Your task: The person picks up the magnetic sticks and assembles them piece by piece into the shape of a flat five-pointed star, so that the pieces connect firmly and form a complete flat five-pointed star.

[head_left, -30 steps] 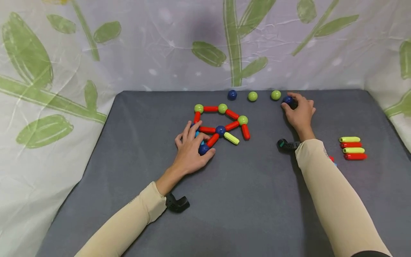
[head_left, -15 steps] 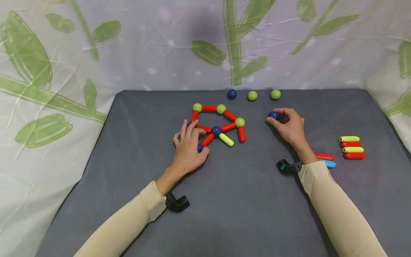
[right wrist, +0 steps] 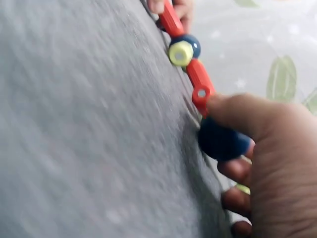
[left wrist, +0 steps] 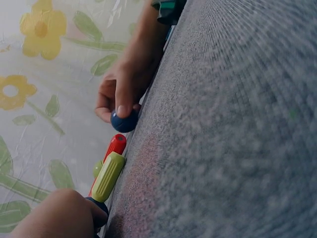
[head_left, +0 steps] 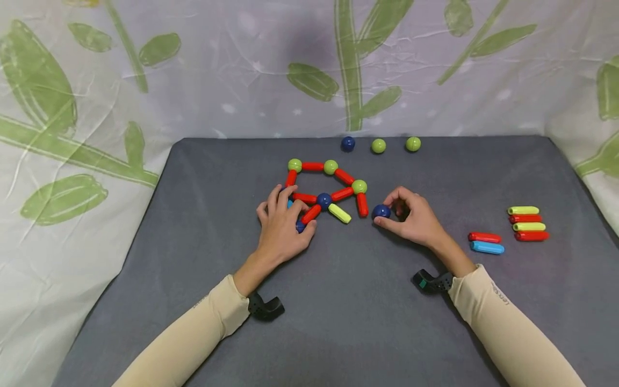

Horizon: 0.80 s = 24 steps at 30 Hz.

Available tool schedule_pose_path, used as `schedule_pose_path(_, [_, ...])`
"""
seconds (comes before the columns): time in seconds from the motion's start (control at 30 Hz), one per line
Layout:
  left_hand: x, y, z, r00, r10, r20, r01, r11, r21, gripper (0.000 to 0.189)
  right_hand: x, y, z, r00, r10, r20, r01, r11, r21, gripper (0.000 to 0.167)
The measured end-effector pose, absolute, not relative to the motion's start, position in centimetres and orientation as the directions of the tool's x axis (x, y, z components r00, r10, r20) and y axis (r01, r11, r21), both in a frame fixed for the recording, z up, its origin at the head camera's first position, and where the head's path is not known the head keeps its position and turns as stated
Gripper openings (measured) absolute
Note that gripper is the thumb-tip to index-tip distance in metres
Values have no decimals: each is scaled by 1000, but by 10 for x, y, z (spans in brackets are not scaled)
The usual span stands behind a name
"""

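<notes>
A flat figure of magnetic rods and balls lies at mid-table, with red rods, a yellow rod (head_left: pixel 340 213), green balls and a blue ball (head_left: pixel 324 201) at its centre joint. My left hand (head_left: pixel 284 228) grips its left side. The thumb lies against the lower blue ball (head_left: pixel 300 227), and the fingers partly cover a light-blue rod and another blue ball. Between thumb and fingertips, my right hand (head_left: pixel 416 220) pinches a loose blue magnetic ball (head_left: pixel 381 212), just right of a red rod (head_left: pixel 362 205) whose end is free. The right wrist view shows this held ball (right wrist: pixel 223 141) close up.
Along the back edge sit a blue ball (head_left: pixel 347 143) and two green balls (head_left: pixel 379 145). On the right lie a red rod (head_left: pixel 484 237) and a light-blue rod (head_left: pixel 487 247), beside a stack of yellow and red rods (head_left: pixel 529 227). A patterned cloth (head_left: pixel 217 70) hangs behind.
My right hand has brought the blue ball from the back edge forward and left to near the figure. The figure has shifted slightly left and turned a little under my left hand.
</notes>
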<state>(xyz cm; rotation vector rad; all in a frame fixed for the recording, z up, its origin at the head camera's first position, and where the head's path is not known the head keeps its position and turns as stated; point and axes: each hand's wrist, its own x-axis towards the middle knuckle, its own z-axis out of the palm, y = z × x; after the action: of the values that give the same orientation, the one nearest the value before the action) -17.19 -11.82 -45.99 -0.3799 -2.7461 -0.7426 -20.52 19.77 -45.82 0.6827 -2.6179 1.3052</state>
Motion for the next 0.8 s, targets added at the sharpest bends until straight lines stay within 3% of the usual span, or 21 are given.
schedule_pose_path(0.23, [-172,-118,-461,-923,182,339,330,830,450,18,-193,181,-458,-813,-468,345,-546,409,-731,35])
schedule_pose_path(0.47, [-173,-118,-462,-921,175,347,333,816,472,18,-190,173,-456,-818,-442,369,-557,448,-699,39])
schedule_pose_path(0.7, [-173,-118,-462,-915,172,365,342,811,475,17,-189,171,-455,-777,-509,372,-618,501,-606,50])
schedule_pose_path(0.8, [-173,-118,-461,-912,168,374,343,813,470,25,-188,168,-456,-759,-544,357,-639,517,-570,51])
